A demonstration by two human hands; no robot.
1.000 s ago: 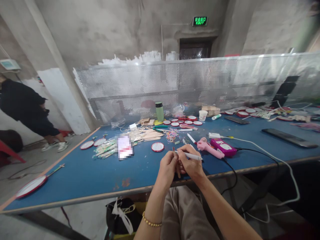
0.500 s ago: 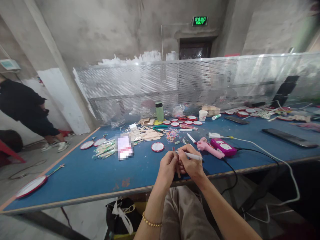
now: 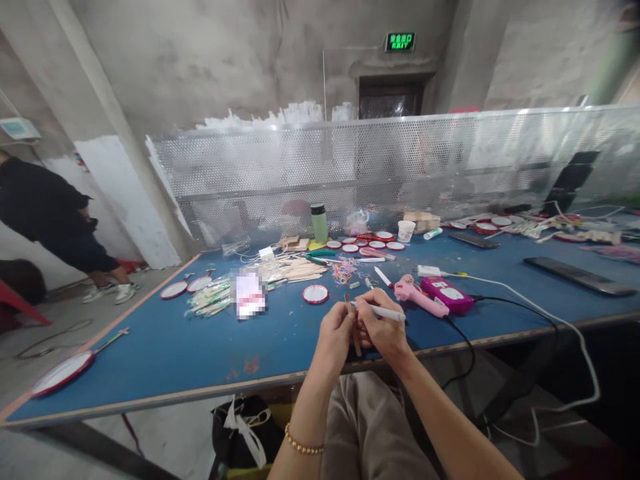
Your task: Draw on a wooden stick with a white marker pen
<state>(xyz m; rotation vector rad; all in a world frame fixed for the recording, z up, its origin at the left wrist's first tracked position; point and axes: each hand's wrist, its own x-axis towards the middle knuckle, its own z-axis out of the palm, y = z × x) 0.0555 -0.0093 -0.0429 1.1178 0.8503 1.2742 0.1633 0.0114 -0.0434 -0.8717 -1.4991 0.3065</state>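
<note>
At the table's front edge my left hand [image 3: 337, 331] is closed on a thin wooden craft stick [image 3: 357, 345], whose upper end looks reddish brown. My right hand [image 3: 381, 331] grips a white marker pen [image 3: 387, 312], its tip end pointing left against the stick. The fingers of both hands nearly meet, so part of the stick is hidden. Just beyond them lies a round white disc with a red rim [image 3: 315, 294]. A pink glue gun [image 3: 420, 297] rests to the right of my right hand, and another white marker [image 3: 383, 277] lies past my fingers.
Wooden sticks [image 3: 303, 269], colourful rubber bands [image 3: 345, 271] and a green bottle [image 3: 319, 223] stand or lie farther back. A purple box [image 3: 447, 295] with cables and a dark phone [image 3: 580, 275] lie right. A perforated metal screen [image 3: 280, 160] borders the table. A person [image 3: 55, 220] stands left.
My hands, the stick and the marker look almost unmoved. At the left, the standing person's hand and lower body have shifted slightly.
</note>
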